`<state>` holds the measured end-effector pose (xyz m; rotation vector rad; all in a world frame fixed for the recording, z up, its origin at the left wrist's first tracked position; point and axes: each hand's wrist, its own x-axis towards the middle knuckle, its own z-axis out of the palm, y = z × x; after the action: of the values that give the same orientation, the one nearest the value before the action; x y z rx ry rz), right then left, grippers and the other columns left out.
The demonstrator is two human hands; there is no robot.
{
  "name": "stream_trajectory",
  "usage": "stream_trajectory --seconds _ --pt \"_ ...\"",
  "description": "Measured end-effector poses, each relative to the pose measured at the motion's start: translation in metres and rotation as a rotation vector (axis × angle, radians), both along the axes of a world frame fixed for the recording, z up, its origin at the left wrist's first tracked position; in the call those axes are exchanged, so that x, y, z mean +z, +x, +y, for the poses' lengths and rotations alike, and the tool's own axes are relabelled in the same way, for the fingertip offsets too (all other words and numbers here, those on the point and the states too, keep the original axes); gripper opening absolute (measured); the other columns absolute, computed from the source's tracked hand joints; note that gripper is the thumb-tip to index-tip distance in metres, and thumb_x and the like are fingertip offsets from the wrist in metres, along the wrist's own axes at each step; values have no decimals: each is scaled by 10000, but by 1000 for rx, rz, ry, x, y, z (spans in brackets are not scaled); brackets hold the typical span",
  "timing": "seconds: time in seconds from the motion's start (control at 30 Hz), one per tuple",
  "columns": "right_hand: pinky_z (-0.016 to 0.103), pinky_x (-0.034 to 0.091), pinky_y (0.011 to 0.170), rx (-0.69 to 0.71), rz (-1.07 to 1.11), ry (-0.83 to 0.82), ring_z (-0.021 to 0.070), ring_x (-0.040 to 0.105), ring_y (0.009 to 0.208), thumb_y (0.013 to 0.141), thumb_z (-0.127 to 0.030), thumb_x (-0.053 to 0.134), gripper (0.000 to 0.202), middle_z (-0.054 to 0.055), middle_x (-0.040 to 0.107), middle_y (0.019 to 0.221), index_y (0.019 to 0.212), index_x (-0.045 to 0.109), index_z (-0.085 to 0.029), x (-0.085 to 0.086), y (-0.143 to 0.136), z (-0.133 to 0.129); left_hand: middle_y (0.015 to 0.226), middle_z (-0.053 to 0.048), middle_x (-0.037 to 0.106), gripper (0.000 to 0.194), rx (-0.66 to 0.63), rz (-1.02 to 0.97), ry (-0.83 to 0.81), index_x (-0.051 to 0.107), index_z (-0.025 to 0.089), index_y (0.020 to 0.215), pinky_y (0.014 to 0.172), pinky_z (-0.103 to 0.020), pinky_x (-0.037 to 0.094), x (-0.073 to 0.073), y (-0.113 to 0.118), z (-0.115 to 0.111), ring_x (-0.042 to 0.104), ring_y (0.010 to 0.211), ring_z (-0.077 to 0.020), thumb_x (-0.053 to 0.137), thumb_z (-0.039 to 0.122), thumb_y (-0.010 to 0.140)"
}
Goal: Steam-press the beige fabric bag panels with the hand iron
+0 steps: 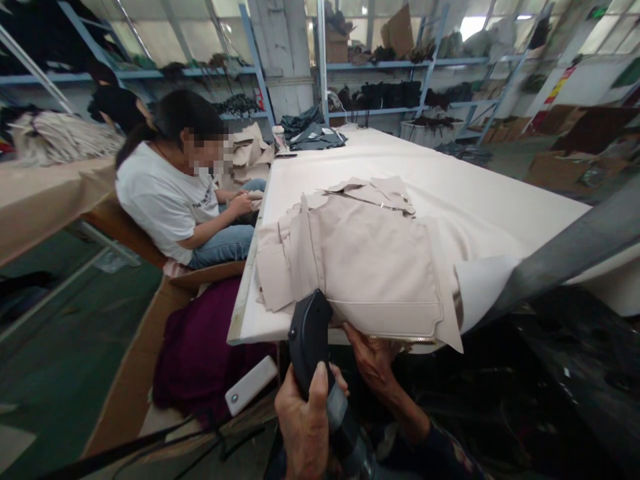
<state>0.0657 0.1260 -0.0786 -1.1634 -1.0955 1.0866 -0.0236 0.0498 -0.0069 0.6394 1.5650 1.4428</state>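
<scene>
Head view shows the wearer's two hands, one black device, one layered pile of beige cloth, one white slab and two other people; the layers of the pile overlap too closely to count. The left hand point(303, 420) is wrapped around the curved black device point(309, 337), thumb laid along its near side; the right hand point(374, 357) is at the pile's near edge, its fingers partly hidden below the cloth, so I cannot tell whether it pinches anything. The black device rises from the left hand, its tip overlapping the pile's near edge in view; the beige pile point(375, 267) lies just beyond both hands, a line of metal teeth point(423, 341) showing along its near edge by the right hand.

Under the pile, the pale bench point(480, 187) stretches away from the hands; left of the left hand are the white slab point(251, 385) and, behind it, purple cloth point(200, 340) in a cardboard box point(130, 367); a grey bar point(565, 240) slants in to the right of the hands. Farther off to the left sits a person in a white T-shirt point(160, 187), head bent over a small piece; behind is a person in black point(117, 103); well beyond the hands, blue shelves point(380, 65) hold dark bundles and cartons.
</scene>
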Motion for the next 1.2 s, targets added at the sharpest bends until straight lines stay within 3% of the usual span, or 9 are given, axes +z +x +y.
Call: stream_trajectory --seconds 0.1,0.27,0.5,0.7,0.93,1.03,1.2 --pt "477 245 1138 -7 78 56 267 600 1076 728 -256 694 117 -9 737 900 827 754 -273 12 -5 7 546 -12 628 303 -7 -32 -9 591 157 741 457 -234 453 -2 1 0 561 458 -143 651 453 727" --pt "454 345 1087 38 168 64 252 637 1018 720 -195 698 139 9 739 874 826 760 -260 17 -5 13 510 -20 626 351 10 -74 -83 602 149 735 436 -243 463 -13 3 -11 567 429 -154 666 493 698" --pt "449 281 1120 74 83 59 235 629 1023 765 -229 659 133 -7 736 895 840 758 -277 15 -4 11 504 -15 627 353 -2 -51 -111 603 148 735 428 -239 455 -22 0 -18 568 417 -151 660 496 710" --pt "438 283 1115 80 41 43 240 618 1032 770 -273 660 146 -1 733 926 881 754 -274 12 -3 7 504 -9 616 307 16 -21 -40 605 145 707 430 -223 459 -9 -3 -2 562 425 -141 673 444 705" --pt "394 510 835 192 44 -40 244 676 790 833 -395 569 301 71 732 756 738 756 -179 19 -5 0 581 -17 647 297 158 42 14 640 138 770 445 -235 475 -1 -30 8 597 470 -153 658 427 705" --pt "369 532 730 182 84 -104 240 670 703 797 -466 595 380 90 713 682 664 735 -139 19 -9 0 561 -19 643 317 166 110 25 649 137 732 442 -240 475 7 -26 0 581 450 -147 658 450 685" --pt "285 529 592 270 373 -172 152 616 563 742 -503 661 379 55 683 712 800 708 -132 25 -12 -2 561 -26 656 370 112 223 13 668 140 756 451 -259 483 17 -4 -1 605 480 -175 656 499 666"
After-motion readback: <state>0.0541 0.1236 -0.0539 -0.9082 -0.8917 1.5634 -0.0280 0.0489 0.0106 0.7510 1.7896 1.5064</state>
